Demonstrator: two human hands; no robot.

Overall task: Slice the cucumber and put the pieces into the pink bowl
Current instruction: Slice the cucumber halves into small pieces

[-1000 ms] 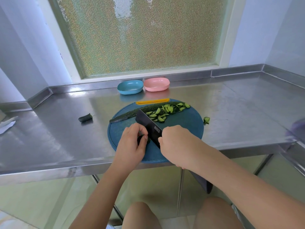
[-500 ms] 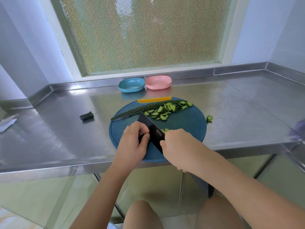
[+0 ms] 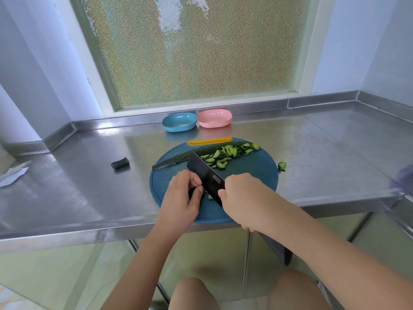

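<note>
On a round blue cutting board (image 3: 257, 175), my left hand (image 3: 181, 198) pinches a short dark cucumber piece (image 3: 192, 193), mostly hidden under its fingers. My right hand (image 3: 243, 198) grips the handle of a black knife (image 3: 205, 175), whose blade lies right beside my left fingers. A long cucumber half (image 3: 178, 158) lies along the board's far side next to a pile of cut slices (image 3: 225, 154). The pink bowl (image 3: 214, 117) stands at the back of the counter.
A blue bowl (image 3: 178, 121) sits left of the pink one. One stray slice (image 3: 282, 166) lies on the steel counter (image 3: 89, 175) right of the board, and a cucumber end (image 3: 120, 163) lies to the left. White paper (image 3: 13, 175) lies at the far left edge.
The knife blade has shifted slightly against the held piece between frames, and a small cut bit now lies by the blade. Both hands stay at the board's near side.
</note>
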